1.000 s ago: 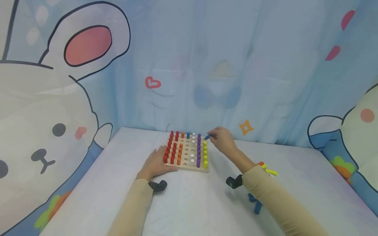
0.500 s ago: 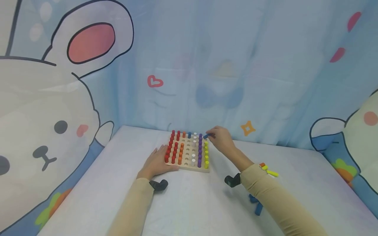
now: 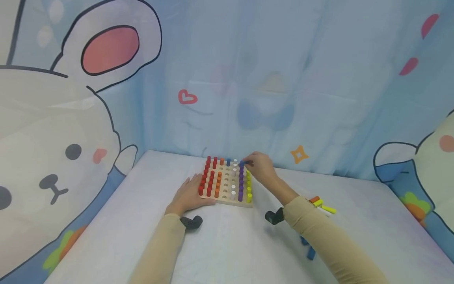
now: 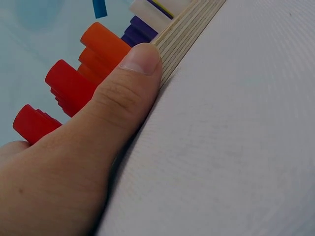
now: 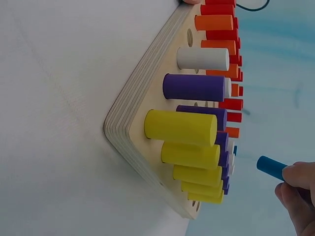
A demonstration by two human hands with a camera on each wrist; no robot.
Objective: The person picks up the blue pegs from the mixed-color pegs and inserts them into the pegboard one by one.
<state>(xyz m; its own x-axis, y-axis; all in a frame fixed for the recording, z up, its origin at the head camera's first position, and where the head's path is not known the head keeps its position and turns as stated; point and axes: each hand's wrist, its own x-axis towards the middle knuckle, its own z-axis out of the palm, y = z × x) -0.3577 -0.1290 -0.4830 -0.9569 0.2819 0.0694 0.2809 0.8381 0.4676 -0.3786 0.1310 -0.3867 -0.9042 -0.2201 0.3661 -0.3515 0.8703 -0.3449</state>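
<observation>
A wooden pegboard [image 3: 229, 203] with columns of red, orange, white, purple and yellow pegs lies on the table. My left hand [image 3: 188, 194] rests at its near left corner. In the left wrist view the thumb [image 4: 120, 96] presses along the board's front edge, beside orange and red pegs. My right hand [image 3: 259, 166] is over the far right part of the board. It pinches a blue peg [image 5: 270, 167] between thumb and fingers, apart from the board in the right wrist view. One blue peg [image 3: 228, 162] stands in the far row.
Loose orange, yellow and white pegs [image 3: 328, 209] lie to the right, partly behind the right sleeve. Nearer, loose blue pegs [image 3: 311, 253] lie under that forearm. A printed curtain [image 3: 220, 130] hangs behind the table.
My right hand has moved a little left with the blue peg, from the yellow column toward the far end of the purple one. The left hand stays at the board's corner.
</observation>
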